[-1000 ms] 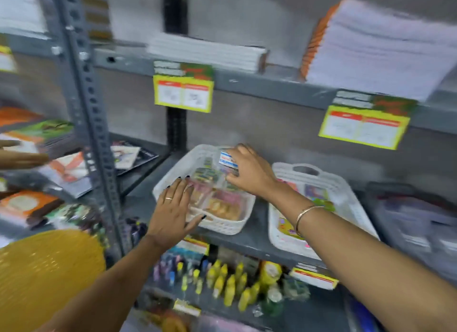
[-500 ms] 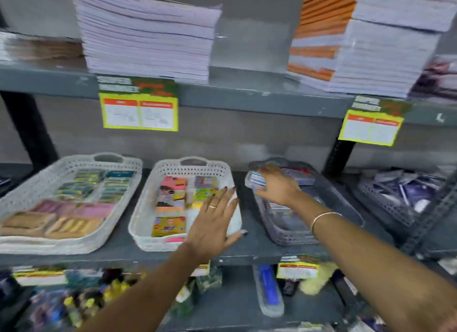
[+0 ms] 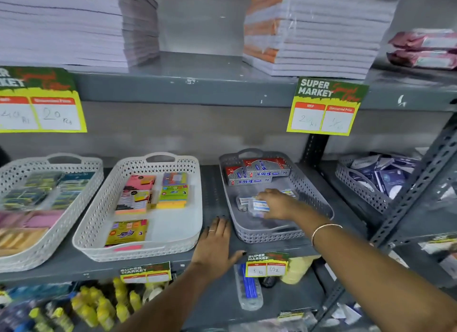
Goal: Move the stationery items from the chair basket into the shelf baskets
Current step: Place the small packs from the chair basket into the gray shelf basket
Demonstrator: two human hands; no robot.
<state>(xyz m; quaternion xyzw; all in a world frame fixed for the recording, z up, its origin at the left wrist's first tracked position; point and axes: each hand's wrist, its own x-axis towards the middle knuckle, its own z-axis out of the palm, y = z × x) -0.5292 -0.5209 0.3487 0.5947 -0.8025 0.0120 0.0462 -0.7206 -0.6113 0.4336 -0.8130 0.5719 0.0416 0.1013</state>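
My right hand (image 3: 277, 204) reaches down into a grey shelf basket (image 3: 319, 203) and grips a small clear packet with a blue-and-white label (image 3: 259, 206) near the basket floor. Another similar packet (image 3: 243, 200) lies just left of it. Red and silver boxes (image 3: 257, 172) fill the back of that basket. My left hand (image 3: 216, 245) rests flat on the grey shelf, fingers spread, between the grey basket and a white basket (image 3: 183, 242) with sticky-note packs (image 3: 150, 193). The chair basket is out of view.
A second white basket (image 3: 74, 163) of packets sits at far left, another grey basket (image 3: 358, 183) at right behind a slanted shelf upright (image 3: 420, 185). Notebook stacks (image 3: 314, 32) fill the shelf above. Price tags hang on shelf edges; yellow bottles (image 3: 103, 307) stand below.
The view swung right along the shelf. My right hand carried the small labelled packet from the white basket area down into the grey basket. My left hand shifted right onto the shelf.
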